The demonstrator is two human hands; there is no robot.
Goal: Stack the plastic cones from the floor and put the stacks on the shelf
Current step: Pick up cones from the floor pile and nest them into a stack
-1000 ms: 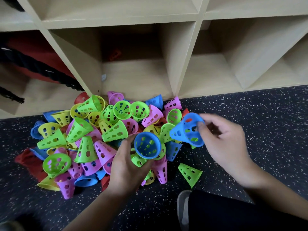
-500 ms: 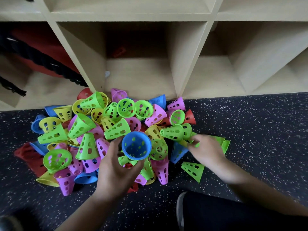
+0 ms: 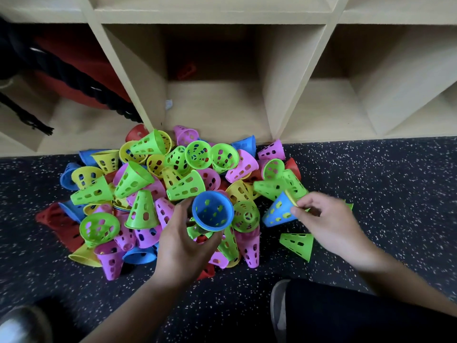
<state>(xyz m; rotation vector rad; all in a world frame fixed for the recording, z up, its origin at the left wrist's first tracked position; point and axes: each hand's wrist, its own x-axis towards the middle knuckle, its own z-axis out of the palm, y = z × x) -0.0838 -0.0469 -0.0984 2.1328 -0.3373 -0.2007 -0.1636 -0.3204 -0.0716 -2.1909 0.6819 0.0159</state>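
Head view shows you crouched over a pile of perforated plastic cones (image 3: 173, 184) on the dark speckled floor (image 3: 383, 194). There are several dozen in five colours (green, yellow, pink, blue and red), too tangled for an exact count. Each of your two hands has one blue cone. Your left hand (image 3: 183, 241) curls fingers and thumb round the narrow end of a blue perforated plastic cone (image 3: 212, 210) just above the front of the pile, with its long axis nearly upright and its wide mouth facing up at you; whether more cones are nested in it you cannot tell from above. Your right hand (image 3: 321, 219) pinches the narrow tip of a second blue cone (image 3: 278, 211) at the pile's right edge; it lies tilted, tip toward the upper right, wide base toward the lower left. One lone green cone (image 3: 296, 243) lies on its side just beside the pile, nearer you than your right hand, tip pointing left. The pile's back edge touches the bottom front edge of the wooden cubby shelf (image 3: 291, 82). Four lower compartments show, the outer two cut by the frame: the leftmost holds a thick black rope (image 3: 81, 78), and the next has a small blurred red object (image 3: 186, 70) at its back. Floor shows wide to the right of the pile and narrower to its left. A grey shoe (image 3: 279, 305) and a dark trouser leg (image 3: 358, 318) sit near your right forearm.
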